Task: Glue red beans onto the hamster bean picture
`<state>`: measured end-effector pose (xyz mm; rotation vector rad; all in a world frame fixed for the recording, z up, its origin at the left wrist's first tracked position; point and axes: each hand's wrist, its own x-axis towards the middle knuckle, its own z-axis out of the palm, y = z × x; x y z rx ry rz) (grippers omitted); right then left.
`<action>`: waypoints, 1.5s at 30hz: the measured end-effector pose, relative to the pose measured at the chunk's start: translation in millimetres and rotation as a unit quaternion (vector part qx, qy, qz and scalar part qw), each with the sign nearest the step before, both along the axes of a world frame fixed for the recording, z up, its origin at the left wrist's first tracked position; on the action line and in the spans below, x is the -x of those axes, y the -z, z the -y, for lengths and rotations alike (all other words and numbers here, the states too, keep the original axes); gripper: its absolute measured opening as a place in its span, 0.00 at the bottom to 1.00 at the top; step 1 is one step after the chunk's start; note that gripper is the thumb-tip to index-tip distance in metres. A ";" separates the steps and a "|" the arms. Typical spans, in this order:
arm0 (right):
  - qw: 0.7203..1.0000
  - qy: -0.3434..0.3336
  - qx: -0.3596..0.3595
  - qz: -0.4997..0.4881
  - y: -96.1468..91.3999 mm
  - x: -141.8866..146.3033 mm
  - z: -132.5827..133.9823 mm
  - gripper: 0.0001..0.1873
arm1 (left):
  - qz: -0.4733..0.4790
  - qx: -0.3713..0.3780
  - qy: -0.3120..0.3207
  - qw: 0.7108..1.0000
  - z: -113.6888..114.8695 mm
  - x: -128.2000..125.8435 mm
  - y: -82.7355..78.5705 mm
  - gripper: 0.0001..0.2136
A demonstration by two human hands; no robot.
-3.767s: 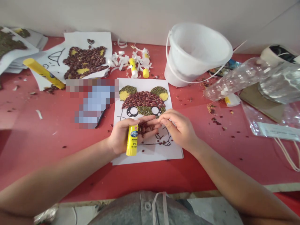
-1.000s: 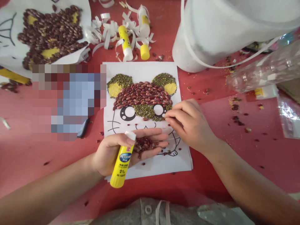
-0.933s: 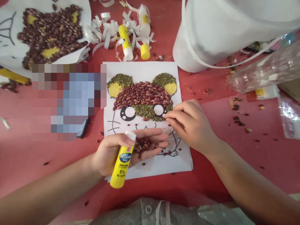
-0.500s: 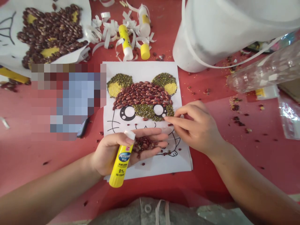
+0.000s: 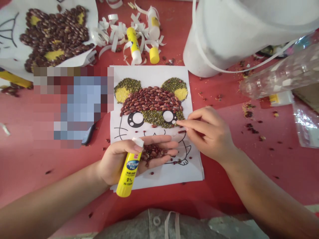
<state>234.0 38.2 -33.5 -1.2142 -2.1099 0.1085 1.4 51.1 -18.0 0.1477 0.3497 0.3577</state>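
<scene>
My left hand [image 5: 119, 156] is palm up over the paper. Its thumb clamps an uncapped yellow glue stick [image 5: 129, 174] against the hand, white tip upward. Small dark red beans [image 5: 153, 152] lie in the palm, on the spread fingers. My right hand [image 5: 209, 132] pinches thumb and fingers together at the right cheek of the animal drawing [image 5: 154, 182]; anything between the fingertips is too small to make out. Green beans fill the ears and the area between and around the eyes. Larger speckled red beans [image 5: 152, 99] cover the forehead, and yellow grains fill the inner ears.
A white bucket [image 5: 214, 39] stands at the back right, beside a clear plastic bottle [image 5: 279, 76]. More glue sticks [image 5: 133, 44] lie among paper curls [image 5: 118, 31]. A bean-covered picture [image 5: 62, 33] is at back left, near a blurred phone [image 5: 84, 106]. Loose beans dot the red table [image 5: 249, 129].
My right hand has shifted slightly, its fingertips a little up and right. A short row of red beans below them shows more clearly. My left hand stays nearly still.
</scene>
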 end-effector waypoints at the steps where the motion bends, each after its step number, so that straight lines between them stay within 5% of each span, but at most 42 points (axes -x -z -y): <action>1: 1.000 -0.005 0.001 -0.001 0.2 0.1 -0.2 0.11 | -0.003 0.001 0.000 1.000 -0.1 -0.2 -0.6 0.28; 16: 0.997 0.021 -0.010 0.074 2.4 10.0 0.9 0.04 | -0.042 0.005 0.009 0.999 -1.4 -1.7 -3.7 0.26; 27: 0.999 0.033 0.042 0.009 2.7 11.8 1.4 0.04 | -0.028 -0.005 0.008 1.000 -0.8 -1.0 -3.2 0.25; 45: 0.999 0.037 0.015 -0.013 1.3 13.1 1.3 0.06 | -0.029 -0.003 0.005 1.000 -0.5 -1.9 -1.9 0.26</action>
